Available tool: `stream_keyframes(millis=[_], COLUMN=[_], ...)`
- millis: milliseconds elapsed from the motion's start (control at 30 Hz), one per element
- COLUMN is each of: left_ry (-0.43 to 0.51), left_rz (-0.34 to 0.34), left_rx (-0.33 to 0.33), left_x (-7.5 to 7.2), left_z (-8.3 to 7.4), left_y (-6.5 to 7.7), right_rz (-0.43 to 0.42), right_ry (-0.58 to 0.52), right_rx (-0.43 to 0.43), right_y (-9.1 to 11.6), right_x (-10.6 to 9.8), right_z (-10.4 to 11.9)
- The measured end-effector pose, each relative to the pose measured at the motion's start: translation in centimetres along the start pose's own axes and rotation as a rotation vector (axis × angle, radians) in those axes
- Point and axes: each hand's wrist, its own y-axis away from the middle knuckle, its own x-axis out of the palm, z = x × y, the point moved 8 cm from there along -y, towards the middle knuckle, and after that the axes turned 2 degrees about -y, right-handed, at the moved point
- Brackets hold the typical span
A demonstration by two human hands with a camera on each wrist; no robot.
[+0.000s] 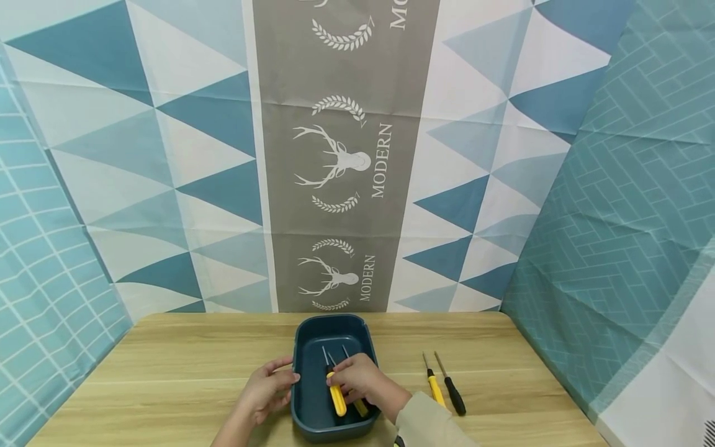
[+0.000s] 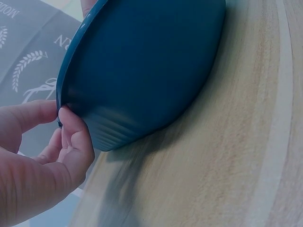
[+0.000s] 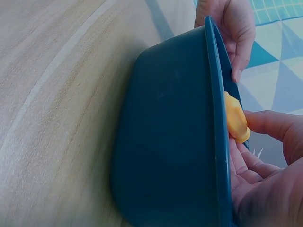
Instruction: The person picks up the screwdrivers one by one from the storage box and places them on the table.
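A dark blue plastic bin [image 1: 313, 403] stands on the wooden table. My left hand [image 1: 268, 391] pinches its left rim between thumb and fingers, and the left wrist view shows this grip on the bin wall [image 2: 142, 61] closely. Inside the bin, my right hand [image 1: 362, 377] holds a yellow-handled screwdriver [image 1: 337, 398], its tip pointing toward the far end. Under that hand lies another yellow handle [image 1: 360, 408], partly hidden. Thin metal shafts show beyond the fingers. From the right wrist, the yellow handle [image 3: 236, 120] sits between thumb and fingers just behind the bin's rim.
Right of the bin, a yellow-and-black screwdriver [image 1: 434, 386] and a black-handled screwdriver [image 1: 455, 397] lie side by side on the table [image 1: 223, 347]. A small dark and yellow end [image 1: 399, 441] peeks out by the right sleeve. Patterned cloth [image 1: 335, 273] hangs behind the table.
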Motion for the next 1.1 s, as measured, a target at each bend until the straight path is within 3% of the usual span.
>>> stream_keyframes(millis=[467, 1100], left_ry=[-0.003, -0.012], left_rz=[0.038, 0.034], left_rx=[0.017, 0.002], left_x=[0.2, 0.1], left_z=[-0.6, -0.1], left_y=[0.6, 0.1], right_rz=[-0.026, -0.051], right_ry=[0.024, -0.017], right_rx=[0.011, -0.023], right_y=[0.2, 1.1], right_x=[-1.7, -4.4], right_z=[0.2, 1.0])
